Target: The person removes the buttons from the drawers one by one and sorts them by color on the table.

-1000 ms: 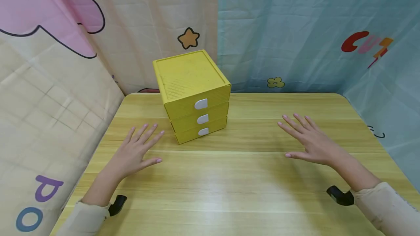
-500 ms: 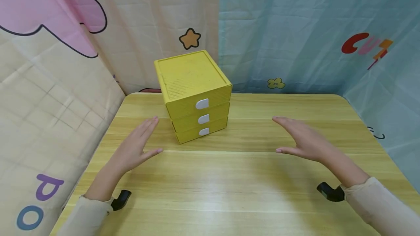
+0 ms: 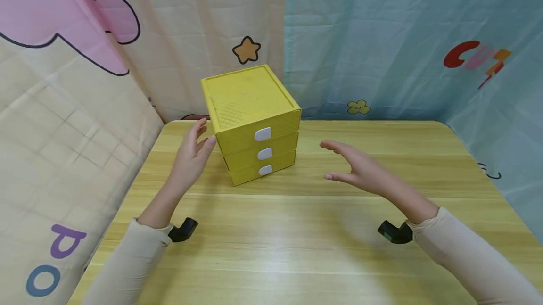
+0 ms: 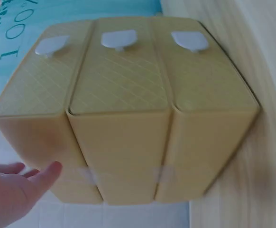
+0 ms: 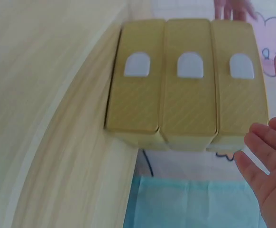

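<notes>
A yellow three-drawer box [image 3: 254, 102] with white tabs on its drawer fronts stands towards the back of the table, turned slightly. All its drawers look closed. Beside its left side is my left hand [image 3: 188, 159], fingers loosely bent and thumb near the front left edge; the left wrist view [image 4: 14, 190] shows no clear contact. My right hand [image 3: 360, 168] hovers to the right of the box, apart from it, with thumb and fingers spread and facing it. Neither hand holds anything. In the right wrist view the drawer fronts [image 5: 190, 95] face the camera.
The box rests on a light wooden table [image 3: 271, 243]. Printed curtains [image 3: 365, 36] hang behind the table's back edge and along both sides. A black wrist device [image 3: 183, 230] sits at the left cuff, another black device [image 3: 395, 232] at the right.
Both hands have moved in towards the box, the left forward and right to its side, the right leftward. Their spread fingers have drawn together and bent slightly. The box stays put.
</notes>
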Demonstrator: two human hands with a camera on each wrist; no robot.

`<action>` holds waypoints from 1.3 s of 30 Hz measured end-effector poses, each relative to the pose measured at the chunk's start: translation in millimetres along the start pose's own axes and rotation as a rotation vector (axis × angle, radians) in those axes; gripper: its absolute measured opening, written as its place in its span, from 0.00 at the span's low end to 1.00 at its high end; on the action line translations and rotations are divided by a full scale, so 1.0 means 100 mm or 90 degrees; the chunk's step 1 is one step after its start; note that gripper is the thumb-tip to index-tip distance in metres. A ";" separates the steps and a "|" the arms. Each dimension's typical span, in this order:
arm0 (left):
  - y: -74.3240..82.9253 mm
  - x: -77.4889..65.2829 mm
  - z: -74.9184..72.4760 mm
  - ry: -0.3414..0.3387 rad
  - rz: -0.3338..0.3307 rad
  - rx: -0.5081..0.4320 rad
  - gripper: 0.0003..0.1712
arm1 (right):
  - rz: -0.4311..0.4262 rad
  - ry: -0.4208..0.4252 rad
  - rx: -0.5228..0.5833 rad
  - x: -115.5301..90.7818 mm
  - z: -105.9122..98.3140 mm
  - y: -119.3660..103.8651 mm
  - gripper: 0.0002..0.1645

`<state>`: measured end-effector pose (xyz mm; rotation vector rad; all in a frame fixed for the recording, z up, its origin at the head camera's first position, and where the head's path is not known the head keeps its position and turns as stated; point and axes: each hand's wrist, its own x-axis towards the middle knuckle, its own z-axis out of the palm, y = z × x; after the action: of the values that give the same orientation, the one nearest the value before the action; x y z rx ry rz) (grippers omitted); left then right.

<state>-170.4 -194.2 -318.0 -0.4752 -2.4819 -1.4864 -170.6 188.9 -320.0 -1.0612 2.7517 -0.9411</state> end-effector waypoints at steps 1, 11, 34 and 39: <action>0.03 0.04 0.00 0.003 -0.025 -0.026 0.36 | -0.010 0.007 0.023 0.05 0.02 -0.03 0.43; 0.20 0.26 0.01 -0.004 -0.184 -0.196 0.40 | -0.073 0.096 0.202 0.60 0.33 -0.28 0.30; 0.17 0.25 0.03 0.009 -0.180 -0.241 0.40 | 0.088 0.302 0.460 1.12 0.75 -0.49 0.15; 0.16 0.26 0.04 0.015 -0.174 -0.249 0.39 | 0.112 0.306 0.462 1.13 0.76 -0.51 0.13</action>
<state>-188.8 -179.7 -298.1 -0.1789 -2.3091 -2.0864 -207.2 49.2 -334.1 -0.4994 2.3542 -2.1412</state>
